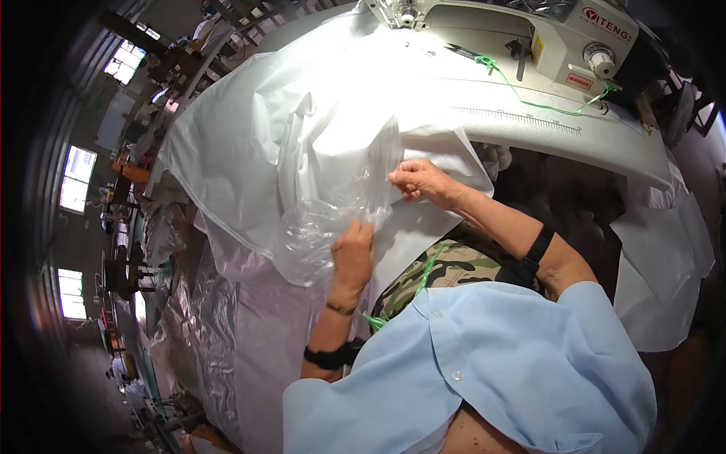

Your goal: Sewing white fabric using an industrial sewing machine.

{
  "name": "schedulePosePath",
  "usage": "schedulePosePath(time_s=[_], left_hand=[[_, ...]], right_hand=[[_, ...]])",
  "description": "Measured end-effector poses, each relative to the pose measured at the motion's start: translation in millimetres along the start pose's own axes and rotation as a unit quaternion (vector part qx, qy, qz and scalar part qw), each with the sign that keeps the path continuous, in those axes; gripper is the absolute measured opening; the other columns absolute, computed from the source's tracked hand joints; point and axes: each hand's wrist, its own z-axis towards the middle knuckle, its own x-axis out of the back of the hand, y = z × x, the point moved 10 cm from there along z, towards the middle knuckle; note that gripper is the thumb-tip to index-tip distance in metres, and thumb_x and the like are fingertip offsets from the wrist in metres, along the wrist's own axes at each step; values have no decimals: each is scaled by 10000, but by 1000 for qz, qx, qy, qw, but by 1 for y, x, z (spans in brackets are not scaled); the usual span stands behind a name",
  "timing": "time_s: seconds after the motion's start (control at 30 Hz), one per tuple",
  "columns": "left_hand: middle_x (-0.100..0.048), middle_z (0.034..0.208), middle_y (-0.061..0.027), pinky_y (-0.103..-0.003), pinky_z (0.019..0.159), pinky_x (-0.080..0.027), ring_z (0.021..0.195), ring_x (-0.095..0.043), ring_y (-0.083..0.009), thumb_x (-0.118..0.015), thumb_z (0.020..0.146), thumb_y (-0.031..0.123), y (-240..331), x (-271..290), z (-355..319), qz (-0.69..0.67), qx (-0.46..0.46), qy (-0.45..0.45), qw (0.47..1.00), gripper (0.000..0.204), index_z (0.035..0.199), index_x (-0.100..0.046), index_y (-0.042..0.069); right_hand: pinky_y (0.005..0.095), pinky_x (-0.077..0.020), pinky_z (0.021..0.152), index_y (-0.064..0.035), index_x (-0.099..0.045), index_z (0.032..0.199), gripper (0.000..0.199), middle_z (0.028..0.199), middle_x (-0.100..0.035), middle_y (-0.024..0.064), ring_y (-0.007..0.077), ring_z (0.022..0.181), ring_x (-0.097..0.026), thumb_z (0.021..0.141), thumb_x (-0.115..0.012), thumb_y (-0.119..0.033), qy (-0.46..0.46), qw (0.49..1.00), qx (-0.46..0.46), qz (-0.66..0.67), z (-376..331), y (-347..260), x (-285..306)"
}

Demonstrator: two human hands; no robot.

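Note:
A sheet of clear plastic film (314,234) is bunched between my two hands. My left hand (353,257) is closed at its lower edge, fingers curled on the film. My right hand (425,184) is higher and to the right, its thumb and fingers pinched at the film's gathered right side. Beneath the film spreads a large white fabric sheet (227,144), creased and draped over the table's near edge. Glare from the lamp washes out the fabric's upper middle part.
A white sewing machine (563,45) stands at the back right. Scissors (465,53) with a green cord lie beside it on the white tabletop (620,147). White material (662,265) hangs at the right edge. Crumpled clear plastic (215,340) hangs at left.

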Motion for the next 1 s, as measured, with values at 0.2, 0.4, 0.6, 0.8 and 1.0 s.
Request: schedulePosePath(time_s=[0.2,0.4,0.6,0.8,1.0], left_hand=[[-565,812,-153,-442,639,-462,750,-587,-362,-536,841,36,-70,76,-87,44,48,49,997,50,825,-578,13],[-612,768,-62,-257,509,-443,596,-545,-96,-605,935,101,-257,221,-215,-37,399,257,879,104,952,-657,13],[-628,889,-27,-233,623,-493,758,-590,-114,-538,945,69,-346,362,-342,429,182,237,852,150,1019,-662,31],[-639,1065,-171,-397,844,-515,943,-626,-318,-558,909,49,-443,519,-482,260,325,408,812,237,1130,-635,15],[-645,1168,-171,-455,856,-517,1000,-650,-321,-542,919,60,-432,438,-283,554,336,-22,761,260,1164,-609,5]], right_hand=[[352,-531,869,-72,-625,881,188,1033,-683,89,150,921,-636,953,-593,-243,-93,976,14,198,-39,-23,-29],[466,-468,1022,-95,-550,776,165,870,-652,81,233,937,-671,917,-548,-181,-93,938,81,325,-68,-78,-16],[326,-517,832,-166,-512,723,245,659,-535,-58,88,624,-546,960,-525,-227,56,860,166,479,-59,-91,67],[254,-495,662,-130,-506,744,220,663,-509,-40,79,574,-479,956,-534,-181,97,838,185,504,-72,-91,62],[170,-379,408,-71,-581,890,218,627,-576,-6,20,491,-505,985,-563,-267,-18,996,74,-42,-87,-51,-35]])
